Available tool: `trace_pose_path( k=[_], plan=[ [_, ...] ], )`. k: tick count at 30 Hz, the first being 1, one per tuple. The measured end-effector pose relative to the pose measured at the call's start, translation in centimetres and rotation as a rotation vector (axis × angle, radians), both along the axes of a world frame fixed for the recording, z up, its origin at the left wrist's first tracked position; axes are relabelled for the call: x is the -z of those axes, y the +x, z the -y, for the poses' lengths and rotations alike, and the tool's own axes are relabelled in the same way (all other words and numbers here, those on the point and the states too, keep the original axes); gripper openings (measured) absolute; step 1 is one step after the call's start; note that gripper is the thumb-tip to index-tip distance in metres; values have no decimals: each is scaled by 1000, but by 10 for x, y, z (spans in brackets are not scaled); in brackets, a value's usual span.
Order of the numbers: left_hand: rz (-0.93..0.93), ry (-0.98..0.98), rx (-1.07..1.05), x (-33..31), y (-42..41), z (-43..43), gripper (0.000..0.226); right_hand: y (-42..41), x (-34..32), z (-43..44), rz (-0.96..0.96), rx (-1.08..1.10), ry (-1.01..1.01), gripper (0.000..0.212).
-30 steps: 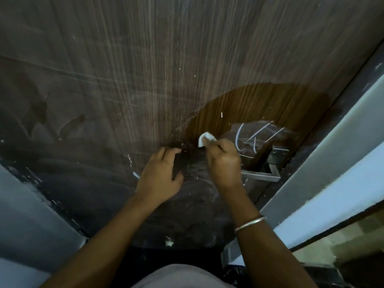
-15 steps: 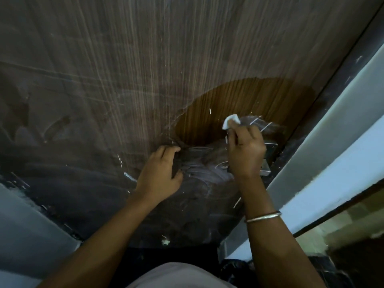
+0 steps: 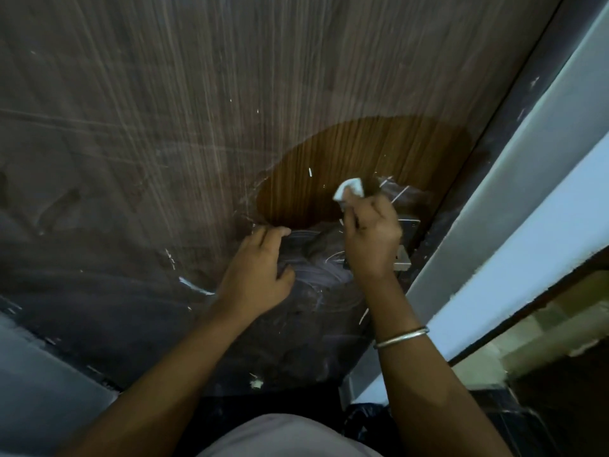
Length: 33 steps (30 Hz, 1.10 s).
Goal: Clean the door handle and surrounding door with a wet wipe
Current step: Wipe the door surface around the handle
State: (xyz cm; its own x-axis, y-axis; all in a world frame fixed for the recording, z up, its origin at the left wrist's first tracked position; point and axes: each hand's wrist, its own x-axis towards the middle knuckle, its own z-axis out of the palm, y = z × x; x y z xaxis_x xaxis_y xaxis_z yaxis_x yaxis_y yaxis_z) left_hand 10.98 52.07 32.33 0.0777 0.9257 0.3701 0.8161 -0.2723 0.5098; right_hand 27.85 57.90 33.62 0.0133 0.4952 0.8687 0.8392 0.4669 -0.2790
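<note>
Right hand: fingers pinched on a small wadded wet wipe, pressed to the door at the lower edge of the wiped brown patch.
Left hand: holds nothing, fingers loosely curled, fingertips braced on the door left of the smeared zone.
Door handle: metal lever and plate, mostly hidden behind and below the right hand, near the door's right edge.
Key relation: handle lies just below-right of the wipe; right hand nearer.
Judgement: dusty film remains widely; handle likely next.

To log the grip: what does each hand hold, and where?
Right hand pinches the small white crumpled wipe by its lower end; left hand holds nothing.
</note>
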Motion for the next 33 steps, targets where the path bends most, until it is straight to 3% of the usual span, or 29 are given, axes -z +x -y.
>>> trace_pose_path(
  k=[3,8,10,14,16,19,21,23,26,27,33],
  plan=[
    [-11,13,43,-3,6,-1,55,5,9,4,16,-26,-46,18],
    [2,34,31,-3,4,-3,53,40,-17,-1,-473,138,-7,14],
    [-3,23,31,-2,7,-3,53,37,-17,-3,-462,139,-3,15],
    [-12,24,68,-4,18,-2,53,12,5,4,-82,1,-40,17],
    [-10,31,81,-4,19,-2,53,21,2,3,-164,6,-55,14],
    [0,34,70,-2,14,-4,53,46,-15,0,-465,142,-18,14],
    [7,25,60,0,13,-6,54,46,-21,-3,-517,185,1,17],
    [5,15,62,0,16,-7,54,27,-21,-2,-396,119,29,19],
    [1,16,77,-3,19,-10,55,0,-9,3,-17,13,-12,22],
    [4,18,79,-4,18,-10,55,0,-8,2,19,3,-25,20],
    [26,11,34,-1,5,-11,55,57,-9,-1,-523,166,-43,13]
  ],
)
